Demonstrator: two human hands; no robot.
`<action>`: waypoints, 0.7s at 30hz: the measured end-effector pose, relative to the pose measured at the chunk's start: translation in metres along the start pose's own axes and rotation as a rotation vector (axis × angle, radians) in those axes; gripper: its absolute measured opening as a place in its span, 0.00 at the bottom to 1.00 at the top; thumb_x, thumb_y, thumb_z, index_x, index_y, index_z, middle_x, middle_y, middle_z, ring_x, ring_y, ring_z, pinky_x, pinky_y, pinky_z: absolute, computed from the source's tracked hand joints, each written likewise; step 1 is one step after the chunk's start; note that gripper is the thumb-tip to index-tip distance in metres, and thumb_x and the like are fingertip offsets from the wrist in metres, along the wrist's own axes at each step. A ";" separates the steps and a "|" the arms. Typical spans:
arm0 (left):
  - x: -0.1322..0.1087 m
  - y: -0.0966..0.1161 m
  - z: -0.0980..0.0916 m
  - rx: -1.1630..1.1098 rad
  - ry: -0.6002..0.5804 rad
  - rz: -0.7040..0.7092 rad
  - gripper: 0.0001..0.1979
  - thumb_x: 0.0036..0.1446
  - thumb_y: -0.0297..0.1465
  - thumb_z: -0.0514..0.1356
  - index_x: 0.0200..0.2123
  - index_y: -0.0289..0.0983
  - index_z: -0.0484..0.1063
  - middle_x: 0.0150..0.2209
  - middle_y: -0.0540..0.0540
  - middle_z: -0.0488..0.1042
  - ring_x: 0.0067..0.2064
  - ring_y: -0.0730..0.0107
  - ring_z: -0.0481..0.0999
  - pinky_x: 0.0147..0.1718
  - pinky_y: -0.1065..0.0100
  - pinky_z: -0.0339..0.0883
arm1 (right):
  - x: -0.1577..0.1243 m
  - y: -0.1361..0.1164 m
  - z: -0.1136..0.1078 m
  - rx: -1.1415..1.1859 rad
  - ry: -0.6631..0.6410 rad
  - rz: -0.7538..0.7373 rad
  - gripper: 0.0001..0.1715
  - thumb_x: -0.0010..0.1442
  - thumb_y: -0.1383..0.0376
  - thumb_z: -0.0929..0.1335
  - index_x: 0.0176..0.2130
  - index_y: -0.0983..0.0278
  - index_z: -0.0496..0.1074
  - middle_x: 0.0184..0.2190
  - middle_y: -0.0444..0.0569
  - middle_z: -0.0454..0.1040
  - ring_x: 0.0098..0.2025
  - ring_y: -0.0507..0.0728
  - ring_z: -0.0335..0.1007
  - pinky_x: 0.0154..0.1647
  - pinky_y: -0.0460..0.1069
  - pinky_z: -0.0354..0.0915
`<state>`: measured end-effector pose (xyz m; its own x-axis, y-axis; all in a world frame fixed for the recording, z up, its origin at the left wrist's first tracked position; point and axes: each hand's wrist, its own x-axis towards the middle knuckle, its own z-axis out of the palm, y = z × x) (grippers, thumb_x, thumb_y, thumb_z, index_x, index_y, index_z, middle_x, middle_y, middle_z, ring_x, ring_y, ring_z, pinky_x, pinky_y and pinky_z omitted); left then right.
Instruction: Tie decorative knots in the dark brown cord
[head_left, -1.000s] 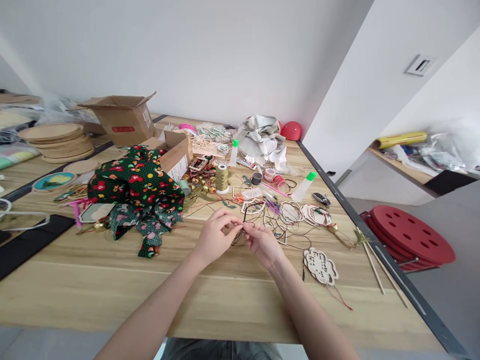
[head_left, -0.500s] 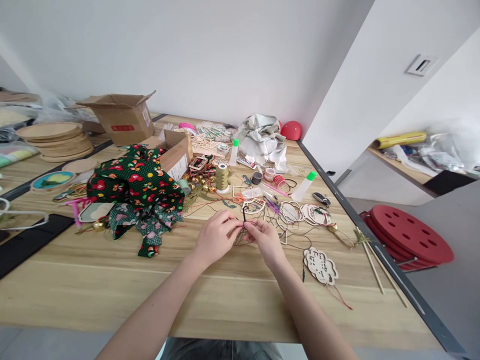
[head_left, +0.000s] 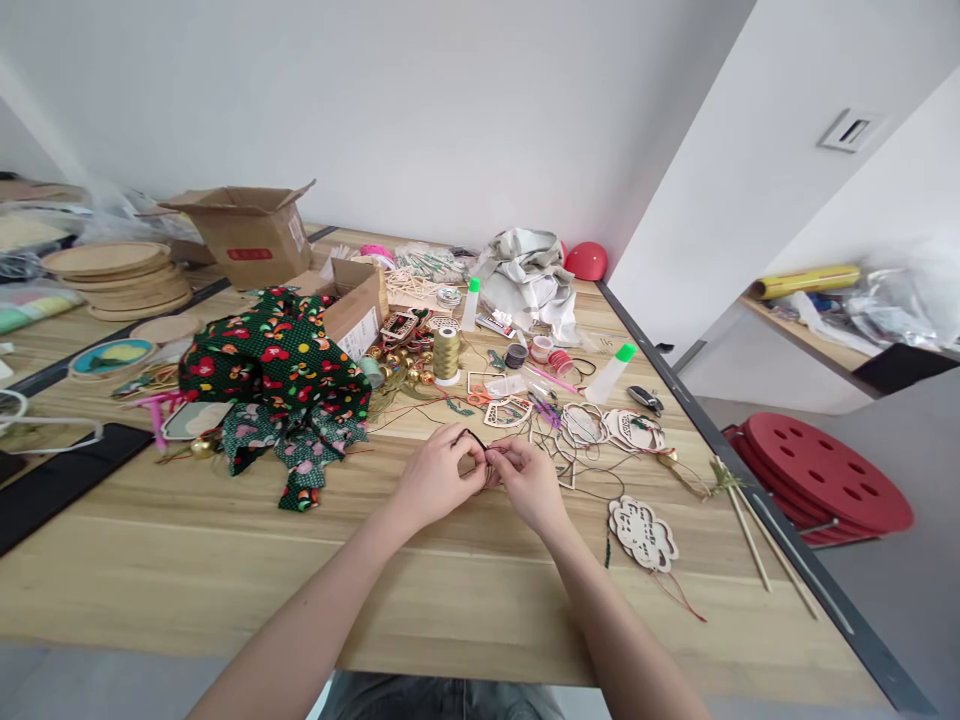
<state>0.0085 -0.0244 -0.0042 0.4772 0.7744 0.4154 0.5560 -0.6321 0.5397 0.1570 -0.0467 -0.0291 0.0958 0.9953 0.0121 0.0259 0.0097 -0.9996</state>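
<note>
Left hand (head_left: 441,475) is bowing thumb and forefinger into a ring, pinching; right hand (head_left: 531,482) is pinching at its 3 o'clock. Flower-edged wooden tag (head_left: 643,533) is lying at their 4 o'clock. Gripped between both hands, black cord (head_left: 472,435), upright half a second ago, is arching toward 10 o'clock; looping seems under way.

Ctr: 1 L hand (head_left: 436,476), 1 R hand (head_left: 532,486). 2 green-capped btls (head_left: 604,383), ctr & R of ctr. Cardboard: 1 lg box (head_left: 251,240) upper L, 1 sm box (head_left: 354,324) L of ctr. 1 olive thread cone (head_left: 447,357) mid-frame. 2 thin sticks (head_left: 751,538) lower R. 1 key fob (head_left: 644,399) R of ctr. 1 yellow roll (head_left: 808,282) far R. 1 wall switch (head_left: 851,130) upper R.
</note>
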 end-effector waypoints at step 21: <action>0.000 0.003 0.004 -0.518 -0.112 -0.212 0.08 0.52 0.30 0.56 0.37 0.38 0.63 0.21 0.56 0.64 0.22 0.76 0.63 0.24 0.75 0.58 | 0.004 -0.011 -0.019 -0.155 0.310 -0.145 0.13 0.54 0.56 0.67 0.34 0.64 0.70 0.28 0.51 0.77 0.24 0.57 0.73 0.26 0.50 0.68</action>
<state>0.0129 -0.0259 -0.0055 0.4764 0.8576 0.1938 0.2547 -0.3456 0.9032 0.1762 -0.0449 -0.0173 0.3758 0.9082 0.1844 0.2095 0.1106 -0.9715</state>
